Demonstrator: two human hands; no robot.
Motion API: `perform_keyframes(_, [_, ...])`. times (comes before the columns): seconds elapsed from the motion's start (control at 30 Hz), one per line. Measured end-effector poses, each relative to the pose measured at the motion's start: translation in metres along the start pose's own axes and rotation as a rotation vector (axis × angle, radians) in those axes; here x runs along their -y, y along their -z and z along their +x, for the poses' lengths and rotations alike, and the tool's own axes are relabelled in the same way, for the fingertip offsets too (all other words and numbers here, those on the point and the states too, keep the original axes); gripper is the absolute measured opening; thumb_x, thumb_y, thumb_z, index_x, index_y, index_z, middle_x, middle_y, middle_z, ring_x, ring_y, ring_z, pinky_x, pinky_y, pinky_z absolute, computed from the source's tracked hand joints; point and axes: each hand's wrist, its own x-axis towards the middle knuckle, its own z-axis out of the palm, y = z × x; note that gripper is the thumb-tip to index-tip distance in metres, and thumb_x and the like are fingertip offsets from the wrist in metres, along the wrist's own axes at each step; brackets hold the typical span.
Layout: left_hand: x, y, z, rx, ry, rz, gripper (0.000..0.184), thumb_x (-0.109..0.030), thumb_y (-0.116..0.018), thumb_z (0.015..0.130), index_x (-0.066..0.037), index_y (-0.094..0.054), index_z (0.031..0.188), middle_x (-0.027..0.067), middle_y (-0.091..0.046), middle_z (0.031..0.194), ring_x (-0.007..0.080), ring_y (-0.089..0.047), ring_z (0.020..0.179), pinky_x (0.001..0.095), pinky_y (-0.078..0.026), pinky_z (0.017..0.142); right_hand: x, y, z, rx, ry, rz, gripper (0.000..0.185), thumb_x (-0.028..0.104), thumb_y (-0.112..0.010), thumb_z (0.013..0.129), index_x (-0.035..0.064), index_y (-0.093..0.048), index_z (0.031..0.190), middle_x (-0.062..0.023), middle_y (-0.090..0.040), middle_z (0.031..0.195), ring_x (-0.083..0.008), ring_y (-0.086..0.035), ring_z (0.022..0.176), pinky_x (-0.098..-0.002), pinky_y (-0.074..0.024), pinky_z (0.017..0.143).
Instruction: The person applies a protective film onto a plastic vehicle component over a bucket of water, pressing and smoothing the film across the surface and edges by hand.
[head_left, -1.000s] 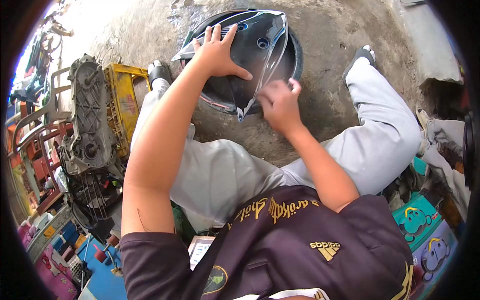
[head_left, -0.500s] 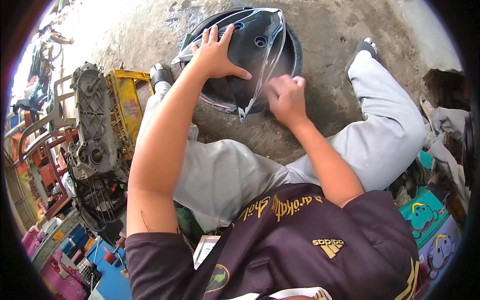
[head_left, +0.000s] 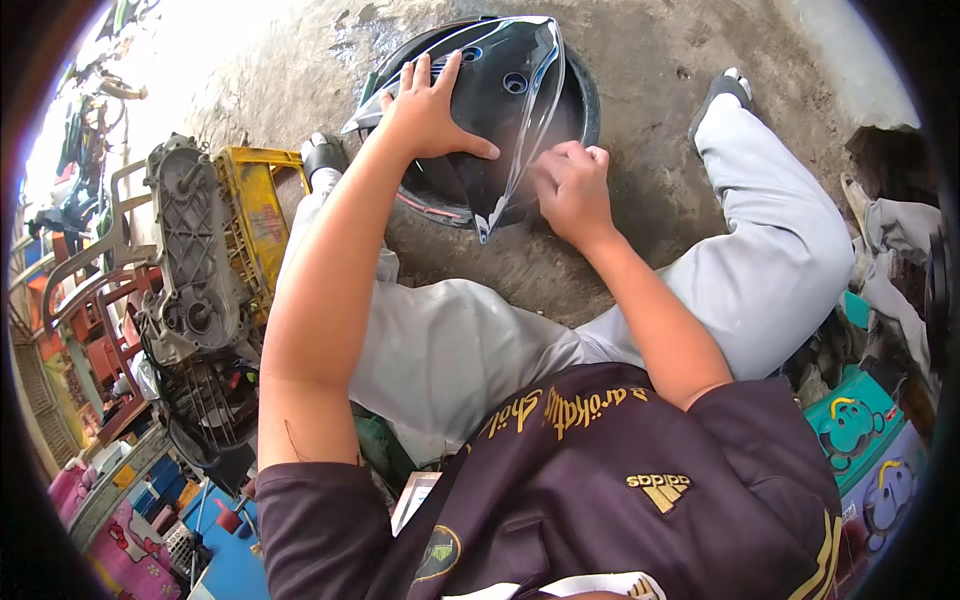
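Note:
A dark glossy panel (head_left: 500,110) with a clear, pointed edge and two round holes lies across a round black basin (head_left: 592,105) on the floor. My left hand (head_left: 425,112) rests on the panel's left part with its fingers spread. Beside the panel's lower right edge is my right hand (head_left: 573,190), its fingers curled together. The fingertips are blurred, and whatever they may hold cannot be made out.
At the left, a metal engine casing (head_left: 190,240) stands by a yellow crate (head_left: 255,215). My legs in grey trousers (head_left: 770,260) spread around the basin. Teal packaging (head_left: 850,425) lies at the lower right, and grey cloth (head_left: 900,230) at the right edge.
My right hand has shifted slightly right and up from its place at the panel's edge, fingers still curled. My left hand keeps its place on the panel. The view has shifted slightly.

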Motion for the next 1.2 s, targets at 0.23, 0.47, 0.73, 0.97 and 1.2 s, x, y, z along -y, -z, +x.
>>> perform_keyframes(0.23, [-0.001,0.003,-0.003,0.036,0.003,0.025,0.156,-0.084,-0.087,0.049,-0.021,-0.014,0.172,0.0301,-0.019,0.172,0.0481,-0.015,0.161,0.0746,-0.023,0.120,-0.001,0.001,0.000,0.022,0.009,-0.011,0.005,0.011,-0.072,0.087,0.0111,-0.074,0.082,-0.0021,-0.069,0.082,-0.0212,-0.067,0.094,-0.0436,-0.0377,0.094])
perform_keyframes(0.47, [-0.002,0.003,0.000,0.018,0.007,0.027,0.156,-0.084,-0.087,0.048,-0.020,-0.015,0.172,0.0296,-0.019,0.172,0.0479,-0.016,0.161,0.0750,-0.023,0.119,0.006,0.001,-0.003,0.079,0.039,0.012,0.008,0.014,-0.071,0.089,0.0116,-0.073,0.082,-0.0013,-0.070,0.084,-0.0223,-0.067,0.096,-0.0461,-0.0375,0.097])
perform_keyframes(0.73, [-0.003,0.004,-0.003,0.032,0.017,0.024,0.156,-0.083,-0.088,0.048,-0.022,-0.015,0.172,0.0284,-0.019,0.173,0.0460,-0.016,0.161,0.0740,-0.024,0.120,0.005,-0.001,-0.004,0.040,0.020,0.017,0.005,0.014,-0.071,0.088,0.0135,-0.074,0.084,-0.0019,-0.070,0.084,-0.0220,-0.066,0.098,-0.0514,-0.0372,0.100])
perform_keyframes(0.97, [-0.011,0.013,-0.002,0.055,0.083,0.029,0.156,-0.079,-0.092,0.047,-0.025,-0.015,0.172,0.0251,-0.019,0.174,0.0414,-0.017,0.162,0.0701,-0.024,0.121,0.004,0.000,-0.006,0.044,0.082,0.014,0.005,0.014,-0.071,0.088,0.0146,-0.072,0.083,-0.0007,-0.071,0.083,-0.0223,-0.066,0.096,-0.0524,-0.0372,0.100])
perform_keyframes(1.2, [-0.012,0.014,-0.003,0.081,0.098,0.017,0.158,-0.081,-0.090,0.046,-0.025,-0.013,0.172,0.0228,-0.017,0.175,0.0401,-0.014,0.163,0.0714,-0.021,0.123,0.002,-0.003,-0.015,0.049,0.082,0.065,0.003,0.014,-0.073,0.087,0.0152,-0.074,0.084,-0.0032,-0.067,0.083,-0.0226,-0.066,0.097,-0.0514,-0.0379,0.100])
